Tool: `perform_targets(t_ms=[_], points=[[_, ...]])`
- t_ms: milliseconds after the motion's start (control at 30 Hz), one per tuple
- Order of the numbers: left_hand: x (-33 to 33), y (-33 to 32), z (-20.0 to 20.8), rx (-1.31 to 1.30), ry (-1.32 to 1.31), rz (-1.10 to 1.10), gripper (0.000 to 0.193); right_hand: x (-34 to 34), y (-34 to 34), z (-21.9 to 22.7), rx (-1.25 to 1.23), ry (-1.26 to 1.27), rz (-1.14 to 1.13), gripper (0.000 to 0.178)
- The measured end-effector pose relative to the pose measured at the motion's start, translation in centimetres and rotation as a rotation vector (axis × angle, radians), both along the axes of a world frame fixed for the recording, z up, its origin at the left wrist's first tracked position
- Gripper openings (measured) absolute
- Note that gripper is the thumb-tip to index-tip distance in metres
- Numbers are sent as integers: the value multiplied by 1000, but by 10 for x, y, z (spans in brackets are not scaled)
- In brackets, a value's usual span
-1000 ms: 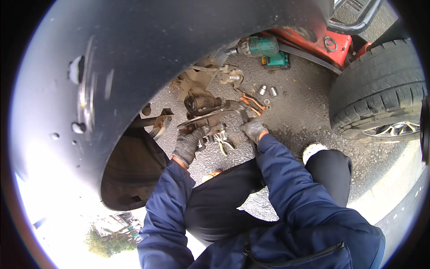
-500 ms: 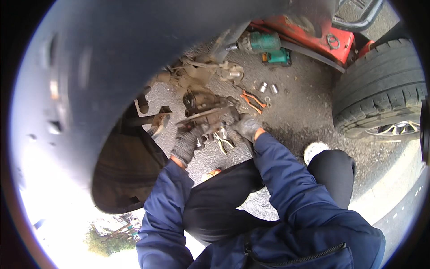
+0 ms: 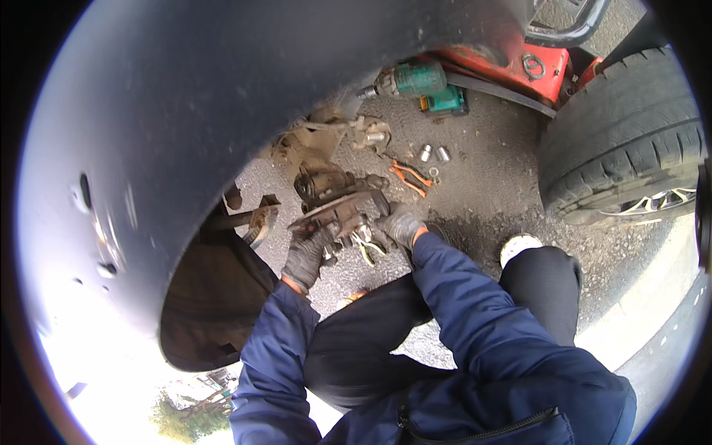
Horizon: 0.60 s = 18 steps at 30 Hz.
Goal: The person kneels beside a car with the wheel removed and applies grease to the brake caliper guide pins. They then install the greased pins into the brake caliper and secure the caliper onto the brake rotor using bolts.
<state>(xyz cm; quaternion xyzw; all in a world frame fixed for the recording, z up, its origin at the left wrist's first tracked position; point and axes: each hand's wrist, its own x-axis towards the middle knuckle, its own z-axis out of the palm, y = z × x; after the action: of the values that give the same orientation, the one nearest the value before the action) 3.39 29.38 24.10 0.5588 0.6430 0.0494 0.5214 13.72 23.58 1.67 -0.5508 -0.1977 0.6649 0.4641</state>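
Observation:
A rusty brake disc and hub assembly [image 3: 335, 211] stands under the fender, edge-on to me. My left hand [image 3: 307, 256], in a grey knit glove, is closed around the disc's left lower side, its fingertips partly hidden. The gloved right hand [image 3: 401, 225] grips the right end of the same disc, fingers bent over its edge. Between both hands, pliers with pale yellow-green handles [image 3: 366, 251] hang or lie just below the hub; I cannot tell which. Dirty suspension parts [image 3: 315, 144] lie behind the disc.
Orange-handled pliers [image 3: 409, 178], metal sockets [image 3: 426, 153] and a ring [image 3: 434, 171] lie on the asphalt. Beyond them rest a green impact wrench [image 3: 415, 78] and a red jack [image 3: 545, 70]. A tire [image 3: 623, 137] stands at right; the dark fender [image 3: 222, 81] overhangs from the left.
My view has shifted slightly, so the ground tools appear a little further left and lower. Both hands stay at the disc, with only small movement.

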Motion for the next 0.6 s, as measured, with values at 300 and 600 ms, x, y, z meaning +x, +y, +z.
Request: perform_targets(t_ms=[300, 600], points=[[5, -5, -1, -6, -36, 19, 35, 6, -9, 9, 44, -58, 24, 31], [-2, 4, -4, 44, -190, 36, 25, 18, -10, -5, -374, 290, -173, 33]])
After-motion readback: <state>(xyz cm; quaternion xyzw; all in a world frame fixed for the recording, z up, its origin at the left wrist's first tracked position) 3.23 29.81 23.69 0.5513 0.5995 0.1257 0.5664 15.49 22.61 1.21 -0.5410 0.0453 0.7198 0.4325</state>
